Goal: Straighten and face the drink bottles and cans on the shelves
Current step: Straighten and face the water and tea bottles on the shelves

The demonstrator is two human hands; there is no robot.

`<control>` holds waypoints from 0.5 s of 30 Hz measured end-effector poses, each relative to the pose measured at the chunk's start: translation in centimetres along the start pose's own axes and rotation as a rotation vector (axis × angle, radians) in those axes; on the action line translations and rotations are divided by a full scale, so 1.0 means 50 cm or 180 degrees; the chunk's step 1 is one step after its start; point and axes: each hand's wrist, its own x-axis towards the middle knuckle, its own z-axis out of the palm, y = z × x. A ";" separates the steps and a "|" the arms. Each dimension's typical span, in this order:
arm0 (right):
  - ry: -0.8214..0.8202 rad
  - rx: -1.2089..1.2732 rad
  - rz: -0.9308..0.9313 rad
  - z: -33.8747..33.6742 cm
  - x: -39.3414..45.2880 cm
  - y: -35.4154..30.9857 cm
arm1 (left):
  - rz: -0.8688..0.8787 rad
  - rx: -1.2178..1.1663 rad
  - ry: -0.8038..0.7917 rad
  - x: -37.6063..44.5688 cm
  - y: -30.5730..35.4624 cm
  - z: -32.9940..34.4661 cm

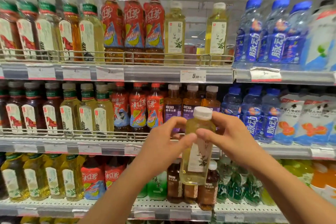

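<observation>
Both hands, left hand [166, 139] and right hand [231, 137], pinch a pale green tea bottle [197, 148] held off-shelf, mid-facing; next, probably slot it into the top-shelf gap [195, 42], label out.

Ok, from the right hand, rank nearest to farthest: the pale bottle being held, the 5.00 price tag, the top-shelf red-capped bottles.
1. Pale bottle: in the right hand, centre.
2. 5.00 price tag: on the shelf edge above.
3. Red-capped bottles: top shelf, up and left.

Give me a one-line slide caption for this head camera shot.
Both hands, left hand and right hand, hold a pale yellow white-capped tea bottle before stocked drink shelves.
</observation>
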 end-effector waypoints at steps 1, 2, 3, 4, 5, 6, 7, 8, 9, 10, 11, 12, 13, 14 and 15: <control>0.0089 0.0038 -0.0031 -0.018 0.016 -0.011 | 0.0122 0.0052 0.0124 0.017 0.012 -0.018; 0.0183 0.0070 -0.0078 -0.038 0.033 -0.021 | 0.0245 0.0187 0.0269 0.036 0.022 -0.035; 0.0270 0.0076 -0.0147 -0.058 0.051 -0.033 | 0.0366 0.0410 0.0428 0.055 0.032 -0.051; 0.0346 0.0046 -0.0224 -0.078 0.068 -0.046 | 0.0491 0.0703 0.0598 0.074 0.039 -0.066; 0.0410 -0.0014 -0.0296 -0.097 0.086 -0.059 | 0.0623 0.1021 0.0765 0.095 0.046 -0.080; 0.0468 -0.0085 -0.0367 -0.114 0.104 -0.073 | 0.0744 0.1340 0.0895 0.116 0.051 -0.093; 0.0529 -0.0154 -0.0441 -0.131 0.122 -0.086 | 0.0836 0.1660 0.0968 0.139 0.057 -0.104; 0.0598 -0.0206 -0.0520 -0.146 0.141 -0.097 | 0.0879 0.1973 0.0988 0.161 0.061 -0.114; 0.0670 -0.0217 -0.0598 -0.160 0.160 -0.106 | 0.0872 0.2259 0.0982 0.182 0.063 -0.122; 0.0753 -0.0185 -0.0663 -0.174 0.180 -0.113 | 0.0826 0.2505 0.0961 0.202 0.062 -0.128; 0.0832 -0.0126 -0.0704 -0.187 0.201 -0.120 | 0.0750 0.2708 0.0931 0.221 0.059 -0.133; 0.0910 -0.0069 -0.0725 -0.201 0.223 -0.127 | 0.0656 0.2861 0.0901 0.236 0.053 -0.135; 0.0978 -0.0019 -0.0749 -0.215 0.245 -0.134 | 0.0562 0.2953 0.0874 0.248 0.045 -0.137; 0.1039 0.0015 -0.0795 -0.230 0.266 -0.142 | 0.0482 0.3001 0.0852 0.257 0.035 -0.136; 0.1098 0.0034 -0.0860 -0.244 0.288 -0.152 | 0.0420 0.3036 0.0838 0.262 0.025 -0.133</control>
